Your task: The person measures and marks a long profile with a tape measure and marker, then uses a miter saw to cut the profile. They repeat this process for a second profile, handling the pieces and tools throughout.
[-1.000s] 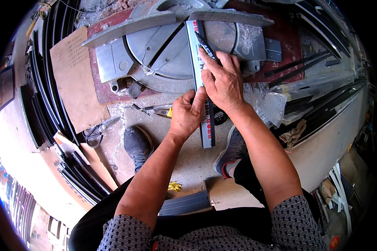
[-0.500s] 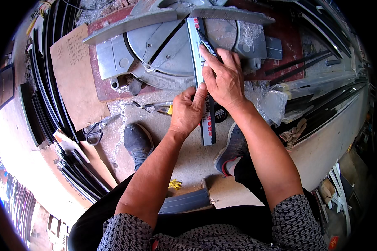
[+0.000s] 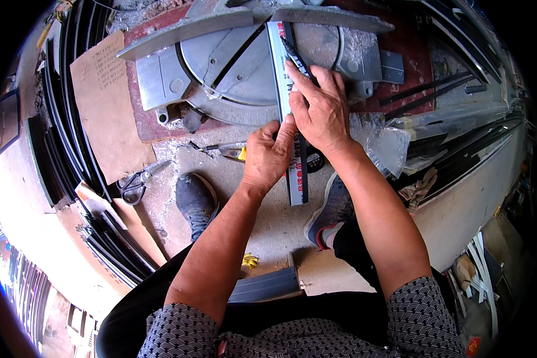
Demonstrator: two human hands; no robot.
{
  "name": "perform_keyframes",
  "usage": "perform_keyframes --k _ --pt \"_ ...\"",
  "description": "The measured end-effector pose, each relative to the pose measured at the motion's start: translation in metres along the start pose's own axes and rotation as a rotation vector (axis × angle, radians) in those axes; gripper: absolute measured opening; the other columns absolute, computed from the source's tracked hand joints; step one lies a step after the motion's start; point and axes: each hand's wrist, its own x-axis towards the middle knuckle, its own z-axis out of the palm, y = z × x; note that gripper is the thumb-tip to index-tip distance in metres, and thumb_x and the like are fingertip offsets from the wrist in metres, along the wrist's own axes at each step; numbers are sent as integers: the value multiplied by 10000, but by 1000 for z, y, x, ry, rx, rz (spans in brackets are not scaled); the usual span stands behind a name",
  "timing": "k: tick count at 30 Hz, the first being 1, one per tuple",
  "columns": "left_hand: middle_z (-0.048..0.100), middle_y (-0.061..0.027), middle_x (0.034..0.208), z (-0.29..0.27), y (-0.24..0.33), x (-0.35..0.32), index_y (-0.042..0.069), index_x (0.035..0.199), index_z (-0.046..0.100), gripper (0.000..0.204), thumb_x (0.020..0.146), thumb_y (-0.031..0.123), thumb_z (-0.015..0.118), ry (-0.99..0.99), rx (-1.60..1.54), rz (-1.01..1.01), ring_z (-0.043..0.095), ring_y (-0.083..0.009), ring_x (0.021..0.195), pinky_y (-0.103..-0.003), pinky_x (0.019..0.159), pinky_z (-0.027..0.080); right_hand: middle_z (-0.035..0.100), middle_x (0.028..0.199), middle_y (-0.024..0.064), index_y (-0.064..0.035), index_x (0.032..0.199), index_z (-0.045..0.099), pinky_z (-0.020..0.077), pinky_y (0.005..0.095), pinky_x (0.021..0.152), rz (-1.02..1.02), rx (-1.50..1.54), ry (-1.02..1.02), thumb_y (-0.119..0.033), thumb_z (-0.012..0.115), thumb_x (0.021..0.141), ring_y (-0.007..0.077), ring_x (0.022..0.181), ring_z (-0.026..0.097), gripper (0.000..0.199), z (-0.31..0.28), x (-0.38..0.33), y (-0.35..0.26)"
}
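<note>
a film-covered profile (image 3: 296, 185), tipping-prone from overhanging the mitre-saw table (image 3: 203, 65), is being finger-pinched by the left hand (image 3: 270, 156), a marker (image 3: 296, 56) by the right hand (image 3: 321, 113).

Dusty, pale floor (image 3: 274, 230), brightly lit

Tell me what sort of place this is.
Probably a small cutting workshop: there is a saw base with a slot and angle scale in front, long black strips are bundled at the left, and pale debris is scattered over the base's right side.
</note>
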Motion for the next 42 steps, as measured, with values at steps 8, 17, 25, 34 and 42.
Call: perform_keyframes --k 8,17,25,34,42 --pt "483 -46 608 2 -2 1 -27 742 596 534 1053 405 640 22 25 1 414 -107 632 -349 542 422 601 1130 149 -154 1389 678 470 460 950 -2 16 1 -158 615 955 349 1011 563 439 -2 0 0" --pt "467 -35 592 3 -1 2 -25 727 588 549 1049 416 644 29 4 -26 403 -103 622 -347 531 409 606 1122 145 -153 1382 683 473 451 942 -19 14 21 -149 621 953 343 996 570 434 0 1 1" --pt "458 -31 586 3 0 2 -28 712 583 554 1046 408 652 39 15 -31 397 -98 615 -353 514 396 610 1130 138 -142 1359 696 488 444 939 -12 -4 7 -153 641 927 344 1014 569 435 -2 1 0" --pt "474 11 592 1 1 3 -9 710 613 549 1058 416 629 33 57 -24 398 -75 594 -318 496 370 592 1082 136 -116 1376 662 498 451 910 5 18 -24 -124 645 913 349 1008 574 464 -9 3 -4" --pt "464 28 605 0 4 2 -11 721 607 514 1061 374 637 30 41 -4 385 -61 616 -311 499 365 597 1053 155 -73 1452 566 501 467 886 10 118 18 -106 687 886 358 975 587 580 -27 2 -16"
